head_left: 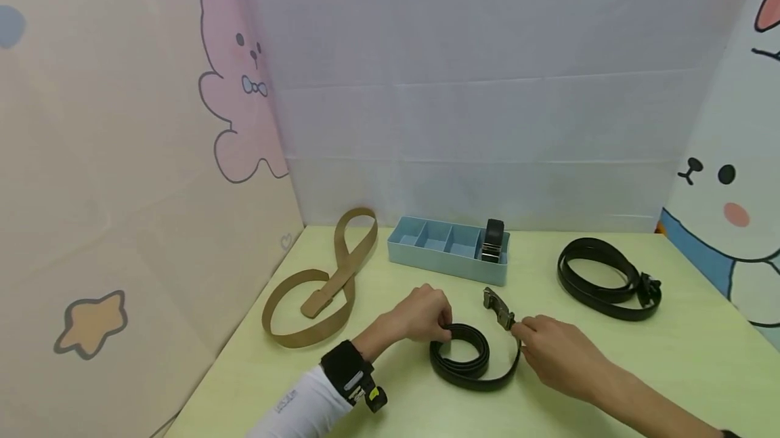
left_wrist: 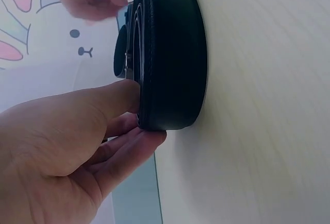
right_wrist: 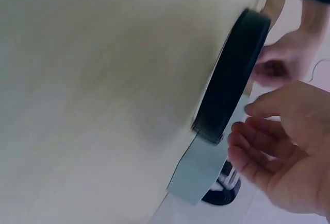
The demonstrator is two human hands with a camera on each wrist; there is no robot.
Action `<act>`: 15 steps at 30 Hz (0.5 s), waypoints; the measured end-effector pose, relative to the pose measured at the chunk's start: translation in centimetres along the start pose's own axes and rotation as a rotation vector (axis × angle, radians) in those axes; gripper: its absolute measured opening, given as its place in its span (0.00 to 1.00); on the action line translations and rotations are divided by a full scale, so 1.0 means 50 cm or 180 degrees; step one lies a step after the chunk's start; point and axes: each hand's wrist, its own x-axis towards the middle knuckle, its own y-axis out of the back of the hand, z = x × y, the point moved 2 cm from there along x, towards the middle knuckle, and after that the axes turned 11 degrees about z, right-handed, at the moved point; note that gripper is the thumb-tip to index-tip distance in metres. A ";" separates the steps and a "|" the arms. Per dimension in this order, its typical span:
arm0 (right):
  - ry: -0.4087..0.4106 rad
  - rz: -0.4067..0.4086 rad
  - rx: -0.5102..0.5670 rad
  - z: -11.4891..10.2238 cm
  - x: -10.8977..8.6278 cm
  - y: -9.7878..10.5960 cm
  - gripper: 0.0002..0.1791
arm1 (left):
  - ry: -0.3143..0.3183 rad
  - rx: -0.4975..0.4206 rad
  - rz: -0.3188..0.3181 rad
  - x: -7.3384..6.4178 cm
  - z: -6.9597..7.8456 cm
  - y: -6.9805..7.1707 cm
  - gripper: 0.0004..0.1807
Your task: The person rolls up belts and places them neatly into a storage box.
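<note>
On the near side of the blue tray (head_left: 440,265), a black belt (head_left: 466,380) lies part-coiled, its buckle (head_left: 497,306) reaching towards the tray; the left hand (head_left: 422,313) pinches the coil, the right hand (head_left: 557,355) is nearer the buckle, its grip I cannot tell

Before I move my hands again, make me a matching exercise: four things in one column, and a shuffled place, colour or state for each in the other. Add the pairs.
Things:
1. tan belt
2. tray
3. left hand
4. rolled belt

Descriptions:
A. pinching the coiled belt
B. looped, on the table's left side
C. inside, at the blue container's right end
D. pale blue

Pairs: 1-B, 2-D, 3-A, 4-C
</note>
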 end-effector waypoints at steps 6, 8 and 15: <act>-0.1584 -0.0507 0.0467 -0.037 -0.007 -0.009 0.22 | 0.0040 0.0010 0.0002 -0.006 0.006 0.007 0.03; -0.1771 -0.0629 0.0522 -0.043 -0.006 -0.017 0.23 | 0.0034 0.0023 0.0009 -0.008 0.007 0.006 0.03; -0.1815 -0.0582 0.0707 -0.039 0.007 -0.028 0.16 | -0.0113 0.0045 0.0055 -0.015 0.021 0.004 0.02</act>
